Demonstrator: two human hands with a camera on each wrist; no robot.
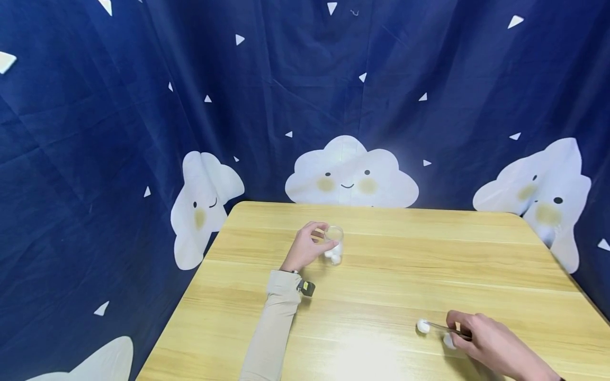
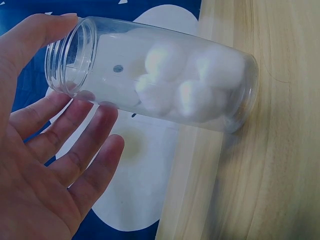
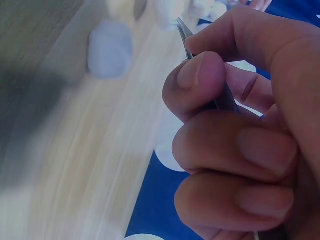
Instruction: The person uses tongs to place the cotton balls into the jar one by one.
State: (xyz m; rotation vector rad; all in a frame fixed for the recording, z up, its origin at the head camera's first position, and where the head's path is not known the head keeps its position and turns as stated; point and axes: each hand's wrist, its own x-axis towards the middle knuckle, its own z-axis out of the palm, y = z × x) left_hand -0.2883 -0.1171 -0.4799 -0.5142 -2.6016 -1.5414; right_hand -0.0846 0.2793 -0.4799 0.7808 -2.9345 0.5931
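Note:
Near the table's middle, my left hand (image 1: 307, 247) holds a clear jar (image 1: 334, 235) near its threaded mouth. The jar stands upright on the table. Several white cotton balls (image 2: 195, 80) lie at its bottom, as the left wrist view shows. At the front right, my right hand (image 1: 488, 338) grips metal tweezers (image 1: 444, 327), fingers curled around them. A cotton ball (image 1: 422, 326) is at the tweezer tips; whether it touches the table I cannot tell. A second cotton ball (image 3: 111, 49) lies on the table close to my right hand.
The light wooden table (image 1: 391, 280) extends around both hands, with glare near its front. Behind and beside it hangs a dark blue curtain (image 1: 267, 106) printed with white clouds and triangles.

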